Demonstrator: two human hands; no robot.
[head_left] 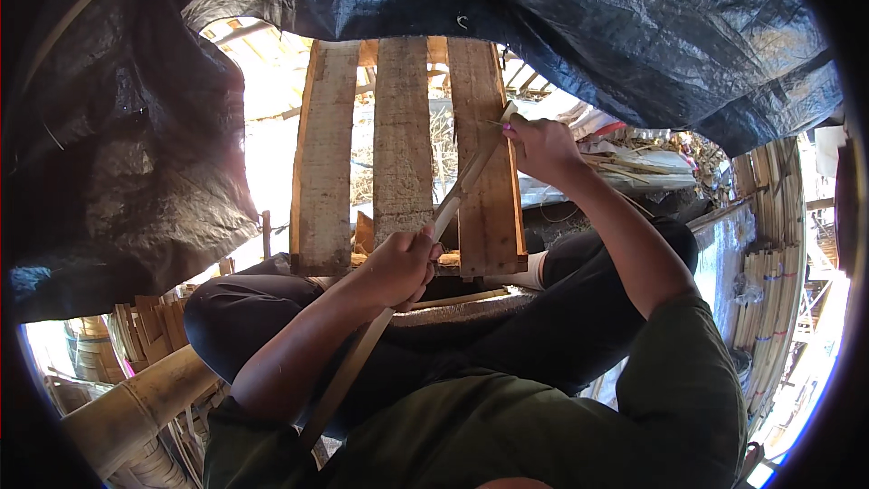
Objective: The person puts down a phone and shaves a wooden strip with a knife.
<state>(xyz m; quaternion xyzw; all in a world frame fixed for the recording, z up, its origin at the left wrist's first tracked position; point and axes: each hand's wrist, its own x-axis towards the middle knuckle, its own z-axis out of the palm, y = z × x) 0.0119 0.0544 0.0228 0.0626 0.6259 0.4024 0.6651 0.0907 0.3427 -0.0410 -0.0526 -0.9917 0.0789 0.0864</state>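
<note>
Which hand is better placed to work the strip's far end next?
Right hand, likely: it is at the far end of the pale strip, by the rightmost plank. The left hand grips the strip farther down, so it seems better placed for steadying.

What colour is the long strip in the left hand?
Pale tan; the long strip shows best in the head view.

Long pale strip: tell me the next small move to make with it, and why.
Probably draw the right hand back along the strip toward the left hand: the right is near the far end, the left grips lower down, and a bare length lies between them.
</note>
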